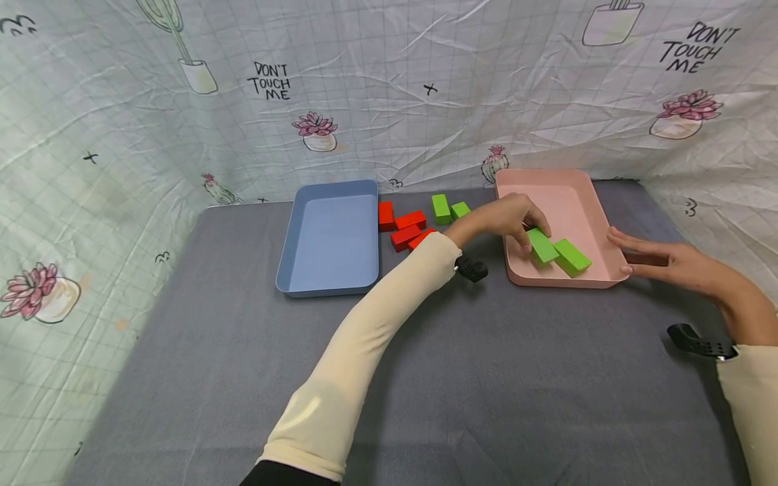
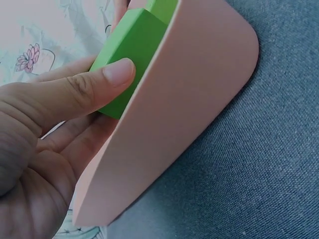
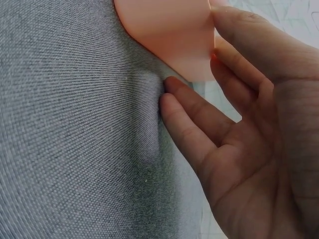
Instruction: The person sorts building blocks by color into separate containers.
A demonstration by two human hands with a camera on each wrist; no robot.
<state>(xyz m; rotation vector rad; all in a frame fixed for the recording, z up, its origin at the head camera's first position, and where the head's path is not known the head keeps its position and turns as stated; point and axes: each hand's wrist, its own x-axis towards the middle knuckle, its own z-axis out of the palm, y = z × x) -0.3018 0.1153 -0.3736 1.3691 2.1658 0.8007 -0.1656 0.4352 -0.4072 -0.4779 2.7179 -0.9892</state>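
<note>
My left hand (image 1: 509, 219) reaches over the left side of the pink tray (image 1: 565, 196) and grips a green block (image 1: 541, 246). In the left wrist view the thumb presses on one face of that block (image 2: 130, 47), just inside the tray's wall (image 2: 164, 109). A second green block (image 1: 573, 258) lies in the tray right beside it. At the tray's right edge is my right hand (image 1: 681, 264), its fingers fairly straight. In the right wrist view the thumb touches the tray's rim (image 3: 174, 30), and two fingertips (image 3: 170, 99) rest on the grey cloth.
A blue tray (image 1: 331, 236) stands to the left with nothing in it. Several red blocks (image 1: 406, 236) lie along its right side. Two green blocks, one upright-looking (image 1: 440, 209) and another (image 1: 460, 210) partly behind my left arm, lie between the trays. A patterned sheet (image 1: 365, 81) hangs behind.
</note>
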